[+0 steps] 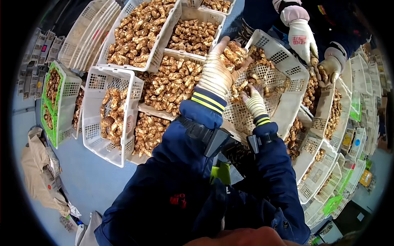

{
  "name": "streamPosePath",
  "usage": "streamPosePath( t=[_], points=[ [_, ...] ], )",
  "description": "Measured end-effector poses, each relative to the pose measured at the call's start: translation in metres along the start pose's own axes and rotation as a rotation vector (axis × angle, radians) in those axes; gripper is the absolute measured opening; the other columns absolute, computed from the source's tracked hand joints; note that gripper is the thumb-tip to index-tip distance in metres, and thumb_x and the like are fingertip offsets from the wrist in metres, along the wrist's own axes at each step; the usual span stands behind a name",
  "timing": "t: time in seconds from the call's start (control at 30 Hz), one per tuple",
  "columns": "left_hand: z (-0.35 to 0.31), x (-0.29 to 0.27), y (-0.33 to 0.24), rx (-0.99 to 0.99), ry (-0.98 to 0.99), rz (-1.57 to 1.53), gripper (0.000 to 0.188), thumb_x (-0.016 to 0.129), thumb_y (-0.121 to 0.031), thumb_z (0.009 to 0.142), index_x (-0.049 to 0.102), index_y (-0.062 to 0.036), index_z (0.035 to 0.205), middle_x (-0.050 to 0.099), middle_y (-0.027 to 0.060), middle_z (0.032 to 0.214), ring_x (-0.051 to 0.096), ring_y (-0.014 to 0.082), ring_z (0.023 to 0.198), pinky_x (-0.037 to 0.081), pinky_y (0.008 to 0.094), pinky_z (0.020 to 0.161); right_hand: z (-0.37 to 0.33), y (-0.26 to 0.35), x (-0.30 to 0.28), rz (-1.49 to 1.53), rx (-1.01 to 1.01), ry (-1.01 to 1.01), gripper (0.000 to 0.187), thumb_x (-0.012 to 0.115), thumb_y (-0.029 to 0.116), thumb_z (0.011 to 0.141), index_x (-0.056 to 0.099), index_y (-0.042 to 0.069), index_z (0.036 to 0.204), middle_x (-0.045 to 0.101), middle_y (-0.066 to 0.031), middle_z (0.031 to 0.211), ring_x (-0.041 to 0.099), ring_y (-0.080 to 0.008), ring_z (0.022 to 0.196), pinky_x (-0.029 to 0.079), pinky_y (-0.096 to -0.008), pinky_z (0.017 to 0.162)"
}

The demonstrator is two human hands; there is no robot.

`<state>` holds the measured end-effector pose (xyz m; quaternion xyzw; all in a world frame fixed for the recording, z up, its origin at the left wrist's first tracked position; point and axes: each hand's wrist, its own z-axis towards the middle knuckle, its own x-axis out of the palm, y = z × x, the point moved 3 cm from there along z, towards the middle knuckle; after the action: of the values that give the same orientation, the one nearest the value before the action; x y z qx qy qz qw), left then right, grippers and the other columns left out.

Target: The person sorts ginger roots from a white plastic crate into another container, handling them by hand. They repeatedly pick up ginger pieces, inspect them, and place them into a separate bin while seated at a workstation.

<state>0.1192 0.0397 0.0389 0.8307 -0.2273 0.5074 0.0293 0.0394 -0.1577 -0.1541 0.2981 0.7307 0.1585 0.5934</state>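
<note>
Mushrooms (234,55) fill left hand (215,70); jacket (143,201) bears red lettering (178,200).

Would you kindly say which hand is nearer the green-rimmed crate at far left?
Left. The left hand is right of the green-rimmed crate; the right hand is a little farther right.

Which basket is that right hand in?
The right hand is in the middle white basket, right of the left sleeve. Mesh floor shows between its scattered mushrooms; the heaped basket under that sleeve shows none.
</note>
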Motion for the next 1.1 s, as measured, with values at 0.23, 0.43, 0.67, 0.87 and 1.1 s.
streamPosePath(
  t=[0.23, 0.43, 0.67, 0.87, 1.1],
  points=[
    [0.003, -0.007, -0.003, 0.007, 0.016, 0.006, 0.023, 0.058, -0.023, 0.096, 0.058, -0.0076, 0.114, 0.065, 0.0122, 0.102, 0.065, 0.0281, 0.093, 0.06, 0.0498, 0.08, -0.007, 0.006, 0.037, -0.124, -0.081, 0.288, 0.066, 0.076, 0.024, 0.08, 0.049, 0.009, 0.138, 0.059, -0.0215, 0.129, 0.058, -0.0355, 0.117, 0.046, -0.0401, 0.1],
    [0.005, -0.003, 0.013, 0.001, 0.027, 0.1, 0.025, 0.056, -0.026, 0.097, 0.058, -0.0092, 0.116, 0.067, 0.0109, 0.097, 0.066, 0.0264, 0.092, 0.059, 0.0473, 0.078, -0.013, -0.027, 0.017, -0.122, 0.069, 0.338, 0.047, 0.076, 0.027, 0.081, 0.063, 0.004, 0.12, 0.069, -0.0201, 0.108, 0.067, -0.032, 0.099, 0.052, -0.0373, 0.089],
    [-0.001, -0.001, 0.009, 0.015, -0.007, 0.1, 0.026, 0.057, -0.026, 0.096, 0.058, -0.008, 0.115, 0.066, 0.0103, 0.1, 0.066, 0.026, 0.089, 0.061, 0.0472, 0.078, 0.018, 0.035, 0.025, -0.233, -0.043, 0.018, 0.049, 0.065, 0.026, 0.088, 0.053, 0.007, 0.131, 0.063, -0.0206, 0.12, 0.062, -0.0371, 0.108, 0.049, -0.0429, 0.094],
    [0.015, -0.009, 0.016, 0.008, 0.022, 0.072, 0.022, 0.057, -0.023, 0.097, 0.058, -0.0048, 0.109, 0.065, 0.0147, 0.1, 0.065, 0.031, 0.09, 0.058, 0.0544, 0.083, 0.035, 0.014, 0.052, -0.66, -0.085, 0.014, 0.024, 0.049, 0.015, 0.094, 0.066, 0.009, 0.11, 0.062, -0.0172, 0.117, 0.064, -0.0333, 0.099, 0.052, -0.0461, 0.085],
    [0.009, -0.009, -0.001, 0.046, 0.007, 0.089, 0.023, 0.057, -0.022, 0.096, 0.059, -0.0035, 0.11, 0.065, 0.014, 0.101, 0.065, 0.0308, 0.091, 0.058, 0.0546, 0.084, 0.02, 0.034, 0.023, -0.147, -0.037, 0.039, 0.032, 0.073, 0.026, 0.074, 0.067, 0.008, 0.099, 0.064, -0.0167, 0.109, 0.062, -0.0292, 0.1, 0.05, -0.038, 0.09]
  ],
)
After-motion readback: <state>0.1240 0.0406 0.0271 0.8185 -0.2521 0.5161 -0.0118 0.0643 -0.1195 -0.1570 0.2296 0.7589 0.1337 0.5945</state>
